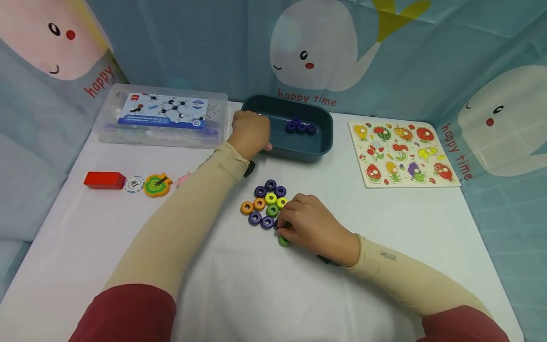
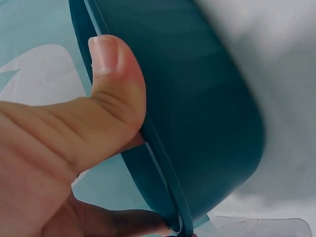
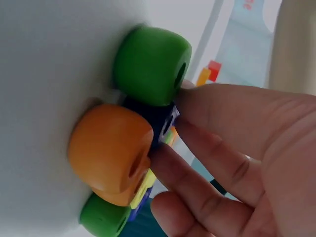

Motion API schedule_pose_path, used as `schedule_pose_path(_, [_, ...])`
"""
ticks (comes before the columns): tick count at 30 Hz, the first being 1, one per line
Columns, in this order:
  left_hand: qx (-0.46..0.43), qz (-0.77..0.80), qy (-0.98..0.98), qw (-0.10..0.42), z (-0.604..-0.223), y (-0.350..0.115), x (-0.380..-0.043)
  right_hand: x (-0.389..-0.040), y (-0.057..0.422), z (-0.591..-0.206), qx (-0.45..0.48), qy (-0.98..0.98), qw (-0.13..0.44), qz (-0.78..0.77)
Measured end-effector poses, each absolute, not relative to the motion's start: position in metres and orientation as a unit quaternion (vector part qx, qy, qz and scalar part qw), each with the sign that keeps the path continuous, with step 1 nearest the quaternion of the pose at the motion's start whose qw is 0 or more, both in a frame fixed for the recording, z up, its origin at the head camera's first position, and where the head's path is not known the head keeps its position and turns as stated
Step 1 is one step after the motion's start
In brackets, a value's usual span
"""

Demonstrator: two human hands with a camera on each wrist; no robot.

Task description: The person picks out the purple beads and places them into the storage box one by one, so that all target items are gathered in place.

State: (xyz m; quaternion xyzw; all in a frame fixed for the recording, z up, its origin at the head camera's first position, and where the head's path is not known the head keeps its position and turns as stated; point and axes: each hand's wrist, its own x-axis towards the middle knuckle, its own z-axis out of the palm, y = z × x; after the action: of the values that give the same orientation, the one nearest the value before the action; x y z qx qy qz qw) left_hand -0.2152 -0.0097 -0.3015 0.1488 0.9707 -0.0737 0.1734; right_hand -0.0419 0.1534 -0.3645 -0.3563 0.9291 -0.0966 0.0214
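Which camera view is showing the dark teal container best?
The head view: the dark teal container appears nearly whole, with purple beads inside. The left wrist shows mostly its outer wall, close up; the right wrist, a teal patch, probably part of it.

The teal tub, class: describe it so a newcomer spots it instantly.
On the white table, look to the far edge. Between the clear plastic case and the fruit board sits the teal tub, held in the person's left grip. Unlike both neighbours, it is open and holds purple rings.
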Motion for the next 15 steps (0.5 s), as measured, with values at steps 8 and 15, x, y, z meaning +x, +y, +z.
schedule_pose_path(8, [0.147,-0.075,0.971,0.173,-0.3011,-0.0097,-0.2145,-0.0475,0.1503,-0.359,-0.357,0.925,0.07,-0.108])
schedule_pose_path(15, [0.148,-0.078,0.972,0.167,-0.3006,-0.0088,-0.2139,-0.0486,0.1478,-0.3578,-0.347,0.923,0.104,-0.127])
